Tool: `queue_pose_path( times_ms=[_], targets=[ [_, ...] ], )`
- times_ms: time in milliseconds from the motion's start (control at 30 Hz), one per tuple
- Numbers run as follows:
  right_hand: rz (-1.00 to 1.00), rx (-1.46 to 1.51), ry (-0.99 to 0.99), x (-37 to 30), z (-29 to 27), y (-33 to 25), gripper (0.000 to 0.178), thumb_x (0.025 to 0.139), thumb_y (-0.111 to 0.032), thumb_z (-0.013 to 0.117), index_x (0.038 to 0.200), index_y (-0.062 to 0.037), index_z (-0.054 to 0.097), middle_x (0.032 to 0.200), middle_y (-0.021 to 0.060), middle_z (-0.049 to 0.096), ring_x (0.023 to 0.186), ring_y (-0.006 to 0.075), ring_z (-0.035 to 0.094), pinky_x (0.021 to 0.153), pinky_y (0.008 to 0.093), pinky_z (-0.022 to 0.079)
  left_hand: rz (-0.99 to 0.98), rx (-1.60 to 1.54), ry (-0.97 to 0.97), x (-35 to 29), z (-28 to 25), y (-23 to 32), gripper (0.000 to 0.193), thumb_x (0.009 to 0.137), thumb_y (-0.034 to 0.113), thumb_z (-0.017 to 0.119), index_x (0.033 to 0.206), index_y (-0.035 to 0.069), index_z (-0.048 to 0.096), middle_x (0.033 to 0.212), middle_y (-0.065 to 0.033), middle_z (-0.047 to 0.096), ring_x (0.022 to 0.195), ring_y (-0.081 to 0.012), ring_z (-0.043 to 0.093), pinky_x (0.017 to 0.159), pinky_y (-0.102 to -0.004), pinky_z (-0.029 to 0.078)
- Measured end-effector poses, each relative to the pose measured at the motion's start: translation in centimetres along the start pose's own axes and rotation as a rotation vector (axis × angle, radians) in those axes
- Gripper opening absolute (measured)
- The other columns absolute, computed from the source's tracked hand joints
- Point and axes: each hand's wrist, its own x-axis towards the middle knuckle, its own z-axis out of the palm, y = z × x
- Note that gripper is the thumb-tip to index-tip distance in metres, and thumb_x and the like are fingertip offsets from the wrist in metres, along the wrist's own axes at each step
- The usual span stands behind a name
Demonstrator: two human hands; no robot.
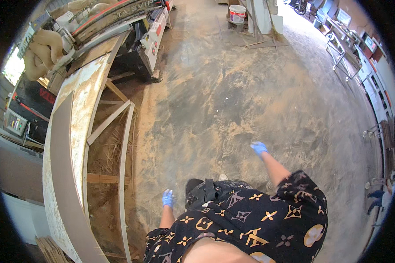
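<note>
My left hand [167, 198], in a light blue glove, hangs beside my body with its fingers loosely apart and nothing in it. It is nearest to the wooden frame of the long side table [84, 118]. My right hand [259, 148], gloved in the same blue, is held out forward over the floor, its fingers extended and holding nothing visible. A long grey-brown strip of board [62, 162] lies lengthwise on the table's worn white top. Neither hand touches the board or the table.
Beyond the table stands a large machine [138, 41] with hoses. A white bucket [237, 14] rests on a low stand, near a broom [275, 35]. Wheeled racks [338, 50] line the right. A dark blue glove [375, 200] shows at the right edge. Dusty concrete floor [232, 101] stretches ahead.
</note>
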Motion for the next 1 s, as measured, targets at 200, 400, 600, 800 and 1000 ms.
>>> queue_pose_path(
  times_ms=[200,400,600,800,1000],
  targets=[
    [-0.194,0.426,-0.207,9.2,5.9,-26.7,0.037,0.076,-0.032,0.064,0.101,-0.0046,0.062,0.104,0.0113,0.062,0.098,0.0243,0.057,0.086,0.0339,0.044,-0.214,-0.446,0.143,9.0,-6.4,4.9,0.043,0.085,0.035,0.053,0.125,0.024,0.041,0.124,-0.0007,0.047,0.108,-0.0188,0.046,0.085,-0.0442,0.039],
    [-0.299,0.287,-0.334,16.5,12.3,-36.9,0.038,0.078,-0.027,0.063,0.108,-0.0039,0.059,0.109,0.0122,0.060,0.101,0.0226,0.055,0.087,0.0330,0.043,0.209,-0.421,0.171,20.1,-11.2,20.8,0.047,0.083,0.033,0.057,0.126,0.023,0.041,0.128,-0.0024,0.045,0.116,-0.0207,0.043,0.088,-0.0472,0.038],
    [-0.382,-0.352,-0.226,24.0,13.7,-26.6,0.026,0.080,-0.021,0.058,0.097,-0.0021,0.062,0.096,0.0115,0.063,0.085,0.0216,0.057,0.073,0.0343,0.044,0.162,-0.246,0.175,30.8,-4.9,43.3,0.050,0.081,0.039,0.059,0.125,0.025,0.041,0.128,0.0013,0.045,0.109,-0.0216,0.047,0.080,-0.0456,0.041],
    [-0.032,-0.579,-0.604,36.7,10.4,-23.6,0.027,0.081,-0.028,0.056,0.091,-0.0041,0.063,0.082,0.0107,0.064,0.066,0.0254,0.059,0.062,0.0386,0.046,0.205,-0.712,0.197,42.5,-0.3,59.8,0.062,0.072,0.044,0.067,0.124,0.029,0.035,0.123,-0.0005,0.046,0.096,-0.0183,0.051,0.067,-0.0397,0.045],
    [-0.039,-0.254,-0.253,54.2,7.3,-36.6,0.029,0.078,-0.026,0.058,0.093,-0.0019,0.065,0.093,0.0137,0.065,0.079,0.0267,0.062,0.070,0.0366,0.048,0.158,-1.175,0.310,49.7,0.8,70.9,0.066,0.069,0.053,0.065,0.113,0.006,0.049,0.101,-0.0046,0.053,0.105,-0.0198,0.048,0.084,-0.0397,0.040]
  ],
)
